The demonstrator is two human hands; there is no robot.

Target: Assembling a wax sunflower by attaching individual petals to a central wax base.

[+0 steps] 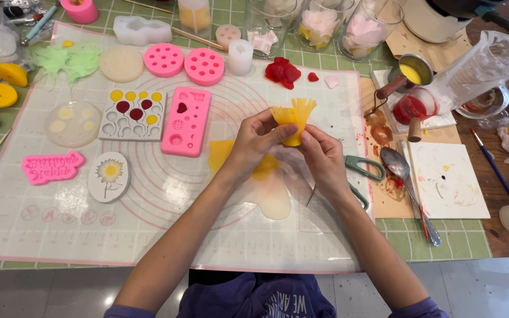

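A: What lies nearest the viewer, taking the translucent work mat (166,235) as landmark?

B: Both forearms cross the mat's near edge. Above the mat's middle, the left hand (253,141) and right hand (322,154) meet, fingers curled closed in a pinch on a yellow wax piece (294,121).

A: How is that piece oriented?

B: Long axis roughly upright in view: rolled base toward the viewer between the fingertips, fringed, fanned end pointing to the mat's far edge. It is held clear of the mat; a flat yellow sheet (231,156) lies on the mat beneath it.

A: And marked or lettered items?

B: On the mat's near left, a pink lettered mould (52,166) with raised script, beside an oval sunflower mould (109,175). Farther, left of the hands, a pink rectangular mould (187,121) and a white mould (132,114) with red and yellow fillings.

A: Beyond?

B: Green-handled scissors (363,174) at the mat's right edge; red wax petals (283,72) near its far edge; glass jars (319,23) just past it.
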